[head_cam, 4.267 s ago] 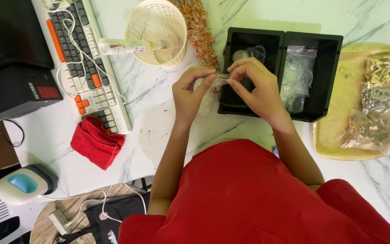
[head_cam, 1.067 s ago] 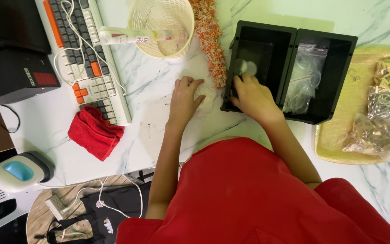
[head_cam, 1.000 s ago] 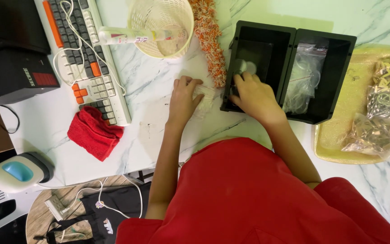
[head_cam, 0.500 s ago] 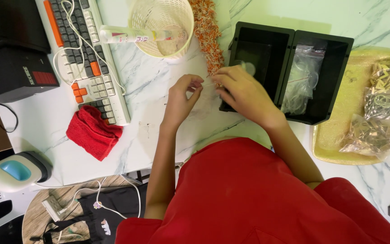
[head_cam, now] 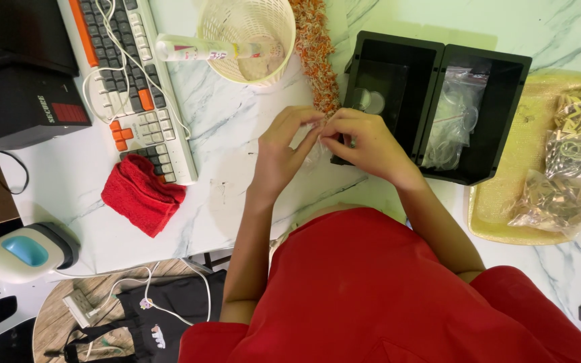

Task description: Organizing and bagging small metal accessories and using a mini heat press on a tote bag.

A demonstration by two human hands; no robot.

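A small clear plastic bag, thin and crinkled, is pinched between left hand and right hand, both in a narrow fingertip grip over the white marble counter. A black rigid two-compartment box sits at 2 o'clock; a folded red terry cloth at 9.

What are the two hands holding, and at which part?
Left hand and right hand pinch a small clear plastic bag between their fingertips, at its top edge.
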